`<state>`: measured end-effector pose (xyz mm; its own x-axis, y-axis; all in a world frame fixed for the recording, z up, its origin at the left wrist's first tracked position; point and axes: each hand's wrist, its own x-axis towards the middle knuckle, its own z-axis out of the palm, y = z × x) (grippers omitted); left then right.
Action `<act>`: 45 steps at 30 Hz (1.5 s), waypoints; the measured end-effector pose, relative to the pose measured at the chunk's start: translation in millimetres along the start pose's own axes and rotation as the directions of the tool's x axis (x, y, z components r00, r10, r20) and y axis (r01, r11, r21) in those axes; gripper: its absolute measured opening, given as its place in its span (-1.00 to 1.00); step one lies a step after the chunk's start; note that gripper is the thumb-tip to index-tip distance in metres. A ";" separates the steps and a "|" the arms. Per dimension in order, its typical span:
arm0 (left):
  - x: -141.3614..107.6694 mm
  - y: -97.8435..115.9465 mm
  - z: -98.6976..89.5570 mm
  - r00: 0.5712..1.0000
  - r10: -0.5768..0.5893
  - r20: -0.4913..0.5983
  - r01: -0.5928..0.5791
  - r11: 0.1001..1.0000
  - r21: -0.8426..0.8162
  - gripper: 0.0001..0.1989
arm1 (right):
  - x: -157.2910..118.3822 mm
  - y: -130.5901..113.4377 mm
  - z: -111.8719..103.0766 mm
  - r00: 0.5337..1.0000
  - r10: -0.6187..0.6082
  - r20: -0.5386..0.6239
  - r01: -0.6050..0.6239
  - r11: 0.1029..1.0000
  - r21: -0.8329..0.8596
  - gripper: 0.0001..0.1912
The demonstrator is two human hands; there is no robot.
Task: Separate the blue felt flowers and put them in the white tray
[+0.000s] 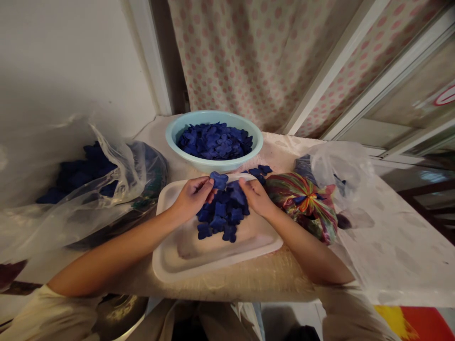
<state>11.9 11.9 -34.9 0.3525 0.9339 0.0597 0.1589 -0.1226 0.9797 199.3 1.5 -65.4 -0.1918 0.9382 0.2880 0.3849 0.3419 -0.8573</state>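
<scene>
Blue flower-shaped piece (218, 180) pinched tight in the left hand (193, 199), thumb and fingers gripping it right over the white tray (216, 265)! Right hand (258, 197) comes in beside, fingers loosely open, touching the pile of blue pieces (222, 213), with a pale blue bowl (213, 166) just behind.

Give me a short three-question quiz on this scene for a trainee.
1. What is the left hand holding?
2. True or false: the pale blue bowl stands on the white tray.
3. Which lies to the right of the tray: A, the bowl; B, the striped bundle; C, the plastic bag?

Key: 1, a blue piece; 2, false, the bowl stands beyond the tray; 3, B.
</scene>
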 end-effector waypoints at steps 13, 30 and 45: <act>2.4 -21.1 -3.4 0.988 0.066 0.143 -0.083 0.989 0.119 -0.67 | -7.7 -14.7 -4.2 0.707 -0.691 0.148 0.601 0.478 -0.641 -0.74; 1.9 -13.9 -1.9 0.972 0.027 0.232 -0.071 0.981 0.180 -0.65 | -6.5 -18.8 0.7 0.767 -0.603 0.218 0.606 0.573 -0.552 -0.82; -0.6 -9.1 -3.0 0.942 0.150 0.302 -0.189 0.977 0.104 -0.65 | -2.0 -15.2 0.9 0.972 -0.186 0.146 0.137 0.946 0.293 -0.74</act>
<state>7.5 13.4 -43.3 0.6340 0.7595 0.1453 0.1843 -0.3309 0.9255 193.1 -5.6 -53.3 -0.3898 0.8401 0.3772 0.0734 0.4367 -0.8966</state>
